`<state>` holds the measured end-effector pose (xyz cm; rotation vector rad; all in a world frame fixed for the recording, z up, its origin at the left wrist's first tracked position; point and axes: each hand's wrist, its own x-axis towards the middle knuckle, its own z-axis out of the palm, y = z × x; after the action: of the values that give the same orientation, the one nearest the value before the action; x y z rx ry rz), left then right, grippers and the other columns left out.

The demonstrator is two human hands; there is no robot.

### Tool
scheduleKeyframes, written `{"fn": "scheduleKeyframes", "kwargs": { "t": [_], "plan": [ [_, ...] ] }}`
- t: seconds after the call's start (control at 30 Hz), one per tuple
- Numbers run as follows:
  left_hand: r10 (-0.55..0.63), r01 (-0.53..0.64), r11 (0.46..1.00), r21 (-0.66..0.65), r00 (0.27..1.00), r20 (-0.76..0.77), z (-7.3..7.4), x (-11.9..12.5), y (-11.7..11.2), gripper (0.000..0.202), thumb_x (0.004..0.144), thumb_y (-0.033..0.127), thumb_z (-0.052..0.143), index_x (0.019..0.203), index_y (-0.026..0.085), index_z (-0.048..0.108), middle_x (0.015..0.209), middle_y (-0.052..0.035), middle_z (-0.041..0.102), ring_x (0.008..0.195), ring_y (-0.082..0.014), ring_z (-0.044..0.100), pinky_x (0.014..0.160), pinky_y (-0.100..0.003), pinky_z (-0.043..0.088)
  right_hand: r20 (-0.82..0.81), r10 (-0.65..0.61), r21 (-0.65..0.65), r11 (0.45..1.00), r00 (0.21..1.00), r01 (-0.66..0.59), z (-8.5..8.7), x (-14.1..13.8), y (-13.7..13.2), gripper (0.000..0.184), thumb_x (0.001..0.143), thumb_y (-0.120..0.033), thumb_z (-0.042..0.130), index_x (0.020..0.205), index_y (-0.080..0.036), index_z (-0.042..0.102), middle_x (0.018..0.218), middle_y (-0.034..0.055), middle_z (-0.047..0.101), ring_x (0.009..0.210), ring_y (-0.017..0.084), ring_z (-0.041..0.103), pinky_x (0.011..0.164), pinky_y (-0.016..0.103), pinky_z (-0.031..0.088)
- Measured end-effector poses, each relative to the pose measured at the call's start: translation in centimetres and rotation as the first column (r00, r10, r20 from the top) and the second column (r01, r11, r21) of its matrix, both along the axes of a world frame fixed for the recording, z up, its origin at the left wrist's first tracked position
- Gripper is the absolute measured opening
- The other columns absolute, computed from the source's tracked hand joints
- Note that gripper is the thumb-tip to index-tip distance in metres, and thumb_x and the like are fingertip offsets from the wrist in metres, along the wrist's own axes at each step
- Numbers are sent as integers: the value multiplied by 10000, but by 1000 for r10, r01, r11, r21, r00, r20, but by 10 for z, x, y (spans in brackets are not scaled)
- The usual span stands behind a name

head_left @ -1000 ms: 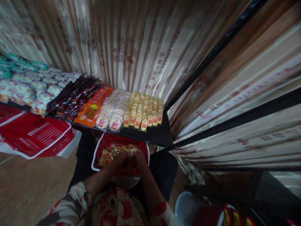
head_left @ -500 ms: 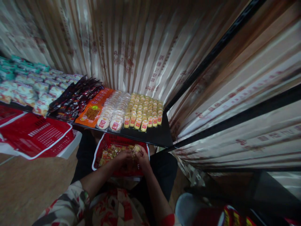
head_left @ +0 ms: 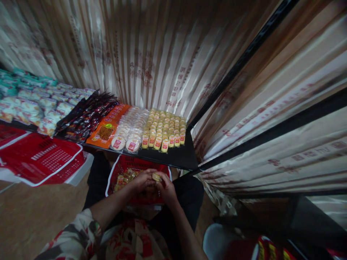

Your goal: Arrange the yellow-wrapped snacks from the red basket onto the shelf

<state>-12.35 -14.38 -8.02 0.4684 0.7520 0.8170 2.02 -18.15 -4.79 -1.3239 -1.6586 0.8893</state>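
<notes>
Our left hand (head_left: 145, 181) curls its fingers up to one small yellow pack (head_left: 156, 177), though we cannot tell whether they grip it; our right hand (head_left: 166, 188) pinches that pack, above the basket between our knees. A second ago only a glinting jumble of wrappers showed between our fingers; now this single pack stands out. Far left, teal packets (head_left: 11, 88) and white packets (head_left: 50, 121) lie too tightly heaped to count, over two red baskets (head_left: 56, 153) with pale rims. Next come dark packets (head_left: 84, 117), also uncountable, then one visible orange pouch (head_left: 104, 131) with characters too small to read. Two columns of round white packs (head_left: 132, 145) follow, red-labelled in front. Below, our one red basket (head_left: 132, 161) holds loose yellow packs (head_left: 120, 179), partly hidden. On the black shelf (head_left: 179, 157), yellow packs in rows (head_left: 164, 145) show seven at the front, unmoved, their red labels illegible. Behind hangs a curtain (head_left: 151, 43) printed with red-brown Chinese characters, too blurred for us to read.
</notes>
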Motion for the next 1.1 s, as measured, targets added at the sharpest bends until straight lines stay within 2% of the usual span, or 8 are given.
{"fn": "scheduleKeyframes", "kwargs": {
  "t": [0.2, 0.33, 0.53, 0.77, 0.97, 1.1],
  "plan": [
    [36, -35, 998, -46, 999, 33, 16, 3, 4, 389, 582, -18, 582, 931, 151, 599, 864, -39, 664, 800, -144, 634, 759, -257, 463, 100, -28, 87, 996, 995, 19, 1, 7, -7, 244, 769, -171, 506, 975, -234, 620, 1126, 55, 612, 1093, 183, 541, 978, 377, 405],
    [59, -56, 997, -55, 997, 46, 27, 8, 7, 335, 614, 1, 588, 913, 151, 604, 852, -49, 670, 791, -147, 637, 768, -266, 472, 121, -69, 109, 992, 990, 56, -3, 11, -10, 256, 764, -138, 482, 949, -238, 628, 1206, 59, 558, 1135, 177, 520, 985, 359, 410],
    [97, -95, 994, -45, 994, 41, 36, 17, 12, 270, 621, 57, 649, 877, 130, 610, 779, -48, 674, 705, -138, 641, 686, -244, 495, 117, -104, 151, 985, 988, 86, -5, 14, -14, 285, 762, -115, 460, 934, -242, 649, 1279, 56, 501, 1197, 181, 482, 1004, 335, 407],
    [111, -111, 994, 8, 993, -34, 46, 24, 21, 295, 581, 19, 671, 850, 125, 615, 785, -32, 656, 681, -123, 631, 683, -247, 494, 161, -83, 126, 990, 983, 63, 5, 15, -17, 274, 839, -183, 429, 1012, -230, 636, 1286, 79, 493, 1196, 184, 487, 1003, 337, 408],
    [92, -90, 996, 29, 992, -90, 56, 32, 25, 340, 589, 1, 642, 900, 137, 614, 799, -27, 651, 679, -114, 619, 695, -244, 474, 128, -44, 173, 985, 991, 21, 13, 23, -15, 274, 800, -201, 483, 1037, -196, 622, 1304, 120, 481, 1183, 215, 504, 997, 369, 414],
    [94, -91, 995, 43, 992, -79, 60, 40, 26, 376, 577, 10, 653, 924, 150, 620, 816, -17, 637, 726, -117, 616, 721, -248, 457, 100, -114, 152, 983, 988, 98, 13, 27, -11, 221, 805, -242, 507, 987, -211, 630, 1255, 108, 528, 1168, 210, 511, 998, 369, 407]
  ]
}}
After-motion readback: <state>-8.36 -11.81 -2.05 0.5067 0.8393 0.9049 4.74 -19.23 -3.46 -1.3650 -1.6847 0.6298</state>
